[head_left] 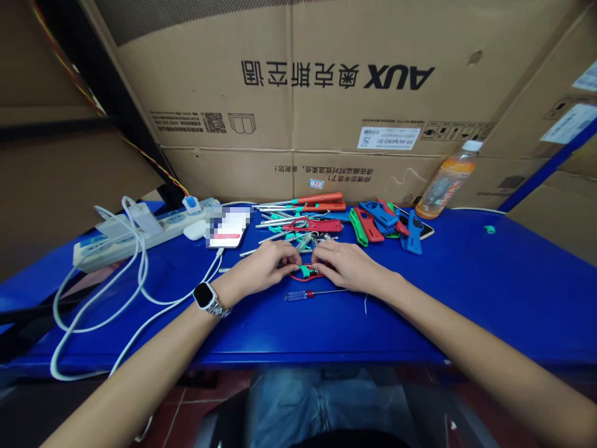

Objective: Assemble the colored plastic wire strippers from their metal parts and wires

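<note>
My left hand (270, 266), with a watch on the wrist, pinches the left end of a red lighter shell (302, 279) lying on the blue table. My right hand (347, 266) is closed over the shell's right end, its fingers hiding much of it. Between my fingertips a small green plastic trigger (305, 270) sits in the shell. A screwdriver (298, 296) with a clear purplish handle lies just in front of the hands. Right behind them are small loose metal and green parts (305, 240) and several lighters with metal tubes, among them a red one (321, 224).
Red, green and blue lighter shells (382, 214) are piled at the back right, near a tilted orange drink bottle (445, 180). At left are a phone (228, 227), a power strip (163, 224) and looped white cables (144, 274). A cardboard wall (321, 124) stands behind.
</note>
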### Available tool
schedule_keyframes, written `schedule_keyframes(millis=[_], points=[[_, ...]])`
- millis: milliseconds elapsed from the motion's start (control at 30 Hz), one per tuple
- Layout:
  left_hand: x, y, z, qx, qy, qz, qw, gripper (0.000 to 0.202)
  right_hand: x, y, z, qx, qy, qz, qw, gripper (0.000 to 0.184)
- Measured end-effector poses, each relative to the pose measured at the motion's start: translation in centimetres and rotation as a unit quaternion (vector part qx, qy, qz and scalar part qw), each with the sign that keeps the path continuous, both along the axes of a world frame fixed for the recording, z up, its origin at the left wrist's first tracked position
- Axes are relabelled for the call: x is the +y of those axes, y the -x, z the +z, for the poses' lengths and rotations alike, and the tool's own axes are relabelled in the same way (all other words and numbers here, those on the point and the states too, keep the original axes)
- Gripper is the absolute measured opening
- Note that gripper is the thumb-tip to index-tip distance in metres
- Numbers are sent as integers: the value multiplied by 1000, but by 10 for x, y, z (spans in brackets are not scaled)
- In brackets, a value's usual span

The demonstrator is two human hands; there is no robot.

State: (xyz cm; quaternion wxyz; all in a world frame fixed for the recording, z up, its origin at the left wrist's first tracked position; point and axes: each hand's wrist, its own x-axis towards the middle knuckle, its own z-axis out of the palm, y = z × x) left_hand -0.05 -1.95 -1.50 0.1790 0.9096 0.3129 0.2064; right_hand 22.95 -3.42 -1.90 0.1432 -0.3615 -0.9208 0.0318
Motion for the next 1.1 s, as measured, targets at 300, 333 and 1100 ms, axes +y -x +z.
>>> schedule_keyframes(millis=[300,333,1100], points=[[2,0,-8,-41,24,19,999,11,4,-3,-5,19,-10,10,1000,19],[2,0,-10,-47,24,24,998,11,4,-3,-5,20,-7,9,1000,18],[2,2,-10,-54,5,30,998,8,-19,29,-7,100,18,-120,988,9]])
